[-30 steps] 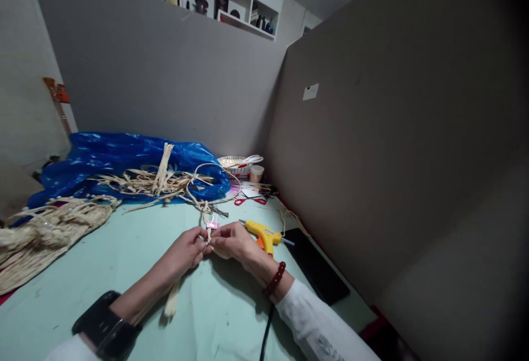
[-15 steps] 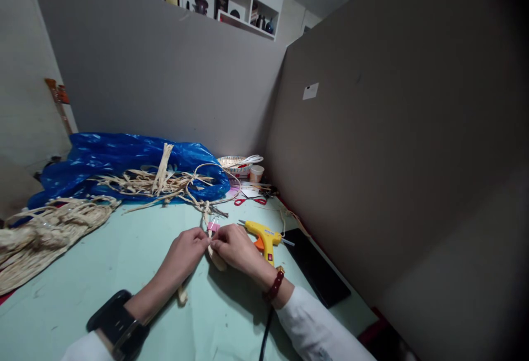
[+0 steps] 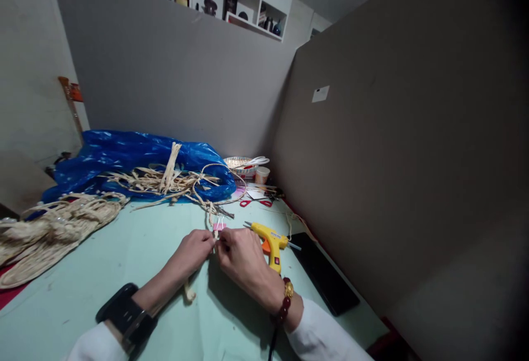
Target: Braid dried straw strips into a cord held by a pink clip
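Note:
In the middle of the table, my left hand (image 3: 195, 252) and my right hand (image 3: 246, 256) meet with fingertips pinched together. Both grip a pale straw cord (image 3: 215, 235), whose short visible piece shows just above the fingers. A pink binder clip (image 3: 219, 227) with wire handles sits on the cord beyond my fingertips. Under my left forearm, a loose straw end (image 3: 189, 295) pokes out on the table. The straw between my fingers is mostly hidden by my right hand.
A yellow glue gun (image 3: 273, 244) lies right of my right hand, beside a black flat slab (image 3: 326, 275). Red-handled scissors (image 3: 256, 203), a cup (image 3: 262, 174) and a basket (image 3: 239, 166) stand behind. Straw strips (image 3: 165, 180) rest on blue plastic (image 3: 119, 151); woven straw (image 3: 78, 229) lies left.
My right hand has turned over, knuckles up, and now covers the straw strip that hung below the fingers. The view has shifted slightly left.

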A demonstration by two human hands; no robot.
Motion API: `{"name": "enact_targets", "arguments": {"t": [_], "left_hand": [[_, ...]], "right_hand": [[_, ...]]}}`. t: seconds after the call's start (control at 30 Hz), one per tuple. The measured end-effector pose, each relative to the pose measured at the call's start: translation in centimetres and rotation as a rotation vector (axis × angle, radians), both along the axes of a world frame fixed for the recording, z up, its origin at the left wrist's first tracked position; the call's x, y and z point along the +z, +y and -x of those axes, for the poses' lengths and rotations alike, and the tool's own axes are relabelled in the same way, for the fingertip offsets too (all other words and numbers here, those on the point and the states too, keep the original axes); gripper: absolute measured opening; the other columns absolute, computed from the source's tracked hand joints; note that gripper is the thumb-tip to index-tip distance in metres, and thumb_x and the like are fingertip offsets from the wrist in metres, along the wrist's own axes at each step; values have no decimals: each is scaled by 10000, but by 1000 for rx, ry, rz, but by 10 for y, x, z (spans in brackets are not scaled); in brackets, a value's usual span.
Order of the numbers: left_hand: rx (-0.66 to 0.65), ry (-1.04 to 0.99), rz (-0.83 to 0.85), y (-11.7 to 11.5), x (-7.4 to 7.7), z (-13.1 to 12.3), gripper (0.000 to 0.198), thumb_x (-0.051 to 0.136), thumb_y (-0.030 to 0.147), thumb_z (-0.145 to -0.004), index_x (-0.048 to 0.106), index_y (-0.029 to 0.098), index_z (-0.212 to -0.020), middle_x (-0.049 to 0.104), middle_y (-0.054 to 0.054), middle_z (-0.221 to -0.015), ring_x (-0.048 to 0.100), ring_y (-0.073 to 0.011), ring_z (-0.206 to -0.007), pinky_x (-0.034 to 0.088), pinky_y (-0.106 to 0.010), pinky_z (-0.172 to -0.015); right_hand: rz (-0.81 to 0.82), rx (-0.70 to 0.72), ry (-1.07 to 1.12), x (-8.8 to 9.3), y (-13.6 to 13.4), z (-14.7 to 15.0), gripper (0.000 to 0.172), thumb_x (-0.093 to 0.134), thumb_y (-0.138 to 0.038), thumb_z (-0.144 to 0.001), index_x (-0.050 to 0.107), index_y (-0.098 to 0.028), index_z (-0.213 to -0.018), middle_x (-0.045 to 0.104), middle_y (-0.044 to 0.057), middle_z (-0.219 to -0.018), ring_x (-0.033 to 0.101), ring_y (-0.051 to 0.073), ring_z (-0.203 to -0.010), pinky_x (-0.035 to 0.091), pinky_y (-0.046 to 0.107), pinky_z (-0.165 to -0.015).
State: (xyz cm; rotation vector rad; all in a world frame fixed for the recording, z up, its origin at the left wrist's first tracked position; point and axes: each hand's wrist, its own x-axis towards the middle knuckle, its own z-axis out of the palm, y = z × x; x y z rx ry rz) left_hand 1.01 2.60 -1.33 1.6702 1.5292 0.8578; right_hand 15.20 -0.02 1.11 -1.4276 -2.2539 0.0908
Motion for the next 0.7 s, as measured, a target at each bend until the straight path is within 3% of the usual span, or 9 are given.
{"name": "enact_targets", "arguments": {"t": [0.17,0.3,0.43,0.5,0.7], "left_hand": [[-6,-178,95,2,-6,1,109,456,281,-542,429,199,-475,399,49,-471,332,-103,-484,243,-231,-469],[5,-303,195,-6,-2,2,101,438,312,-525,404,217,-528,308,97,-422,235,-68,-393,166,-218,-408],[11,-362,243,-12,5,4,146,451,359,-543,423,219,-573,290,119,-401,221,-56,-359,138,-204,-386],[-2,-375,256,-13,7,5,158,476,365,-538,407,222,-541,282,120,-372,216,-51,-342,121,-206,-376],[-72,-415,260,-15,9,7,218,550,345,-569,391,212,-506,265,125,-368,180,-28,-347,87,-207,-380]], "right_hand": [[-138,136,-103,-7,-2,3,97,515,-178,-836,601,-157,-797,639,51,-741,510,142,-632,177,308,-547],[-231,271,-200,-9,-5,4,90,506,-153,-877,585,-160,-918,633,43,-795,516,158,-679,211,309,-549],[-258,422,-297,-5,-6,3,107,466,-97,-905,563,-139,-919,632,60,-869,517,169,-752,278,297,-583],[-193,409,-279,-3,-4,0,105,480,-94,-890,564,-149,-919,633,53,-876,518,166,-755,286,288,-581],[105,124,-8,0,8,-19,165,540,-151,-837,616,-179,-981,655,42,-873,553,160,-787,324,252,-649]]}}
